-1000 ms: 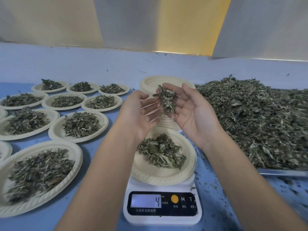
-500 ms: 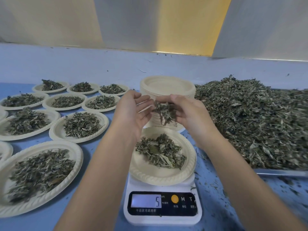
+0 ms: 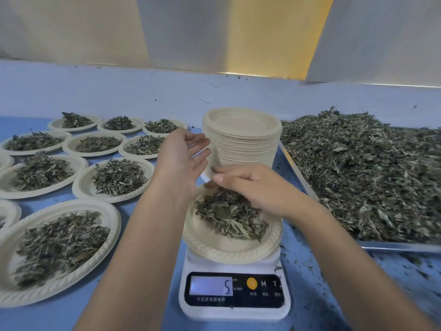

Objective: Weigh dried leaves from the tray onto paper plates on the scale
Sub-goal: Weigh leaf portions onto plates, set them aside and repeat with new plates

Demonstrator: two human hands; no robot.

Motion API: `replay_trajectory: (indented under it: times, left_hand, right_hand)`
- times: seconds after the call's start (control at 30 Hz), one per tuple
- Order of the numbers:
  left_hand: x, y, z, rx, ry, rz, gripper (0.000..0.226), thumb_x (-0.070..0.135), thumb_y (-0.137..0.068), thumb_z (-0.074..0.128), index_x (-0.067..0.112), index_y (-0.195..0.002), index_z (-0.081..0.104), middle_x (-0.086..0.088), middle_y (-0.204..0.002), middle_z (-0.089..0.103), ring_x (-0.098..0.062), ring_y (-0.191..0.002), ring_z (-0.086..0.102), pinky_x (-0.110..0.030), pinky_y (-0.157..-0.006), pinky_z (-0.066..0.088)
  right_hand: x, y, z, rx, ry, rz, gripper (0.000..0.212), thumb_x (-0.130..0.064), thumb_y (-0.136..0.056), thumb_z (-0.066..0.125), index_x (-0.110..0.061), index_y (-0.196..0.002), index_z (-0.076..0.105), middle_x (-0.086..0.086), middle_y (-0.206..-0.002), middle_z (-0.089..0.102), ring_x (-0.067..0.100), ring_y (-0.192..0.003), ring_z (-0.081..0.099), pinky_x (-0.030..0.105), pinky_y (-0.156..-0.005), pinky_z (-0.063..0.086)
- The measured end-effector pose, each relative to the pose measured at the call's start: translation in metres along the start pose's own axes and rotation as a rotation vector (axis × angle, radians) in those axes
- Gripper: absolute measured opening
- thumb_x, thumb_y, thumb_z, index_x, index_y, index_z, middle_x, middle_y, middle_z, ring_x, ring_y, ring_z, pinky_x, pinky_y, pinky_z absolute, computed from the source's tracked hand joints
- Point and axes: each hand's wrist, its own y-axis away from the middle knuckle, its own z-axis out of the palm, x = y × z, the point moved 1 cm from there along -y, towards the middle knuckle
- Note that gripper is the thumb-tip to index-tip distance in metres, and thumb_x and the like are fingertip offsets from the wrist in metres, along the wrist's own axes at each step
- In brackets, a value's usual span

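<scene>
- Five shows on the scale (image 3: 235, 295) at the lower centre of the frame. A second ago it read four, so this portion is gaining weight.
- My right hand (image 3: 253, 185) has come down from in front of the stack of empty plates (image 3: 241, 139). It is now over the paper plate (image 3: 214, 249) on the scale, palm down, with its fingers on or just above the dried leaves (image 3: 229, 216) heaped there.
- I can no longer see the clump I held up between both hands. I judge it has gone onto the pile, but I cannot tell whether my right fingers still pinch a few leaves underneath.
- My left hand (image 3: 181, 158) hangs just left of the stack, fingers straight and spread, holding nothing. The two hands are apart.
- More leaves lie heaped in the tray (image 3: 393, 246) along the right of the frame. Filled plates (image 3: 112, 218) cover the left of the blue surface (image 3: 310, 283).
- For the task, I take this as topping up in small pinches. The reading may be off while my hand is this close to the pile, so I should lift clear before trusting it.
</scene>
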Motion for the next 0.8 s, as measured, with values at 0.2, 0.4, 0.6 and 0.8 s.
replay_trajectory:
  times: [0.2,0.4,0.6,0.8]
  left_hand:
    - [0.000,0.001,0.004,-0.014,0.010,0.001,0.023,0.016,-0.092,0.040,0.009,-0.096,0.062,-0.004,-0.102,0.070,-0.018,-0.098,0.065,-0.030,-0.092,0.048]
    - [-0.018,0.016,0.036,-0.135,-0.002,-0.033,0.023,0.015,-0.092,0.038,0.010,-0.085,0.059,-0.005,-0.099,0.067,-0.019,-0.101,0.063,-0.028,-0.092,0.046]
    - [-0.043,0.025,0.086,-0.202,-0.052,-0.112,0.022,0.014,-0.091,0.041,0.010,-0.079,0.058,-0.005,-0.093,0.066,-0.020,-0.099,0.062,-0.025,-0.084,0.047]
    - [-0.074,0.024,0.119,-0.247,-0.104,-0.193,0.021,0.015,-0.093,0.041,0.011,-0.080,0.057,-0.005,-0.098,0.063,-0.019,-0.101,0.059,-0.026,-0.082,0.043]
  right_hand:
    - [0.009,-0.009,-0.010,0.356,-0.221,-0.019,0.022,-0.018,-0.097,0.050,-0.028,-0.093,0.069,-0.009,-0.092,0.071,0.003,-0.077,0.066,0.021,-0.077,0.049]
    - [0.022,-0.002,-0.028,0.486,-0.292,-0.024,0.034,0.009,-0.087,0.047,-0.017,-0.083,0.070,-0.002,-0.072,0.066,0.002,-0.052,0.052,0.014,-0.054,0.043]
    - [0.058,0.022,-0.069,0.660,-0.230,0.206,0.032,-0.002,-0.089,0.046,-0.013,-0.065,0.064,-0.002,-0.061,0.061,0.004,-0.045,0.051,0.015,-0.044,0.038]
    - [0.097,0.043,-0.114,0.335,0.225,0.635,0.038,0.001,-0.084,0.044,-0.009,-0.053,0.063,-0.002,-0.040,0.055,0.013,-0.040,0.049,0.016,-0.038,0.036]
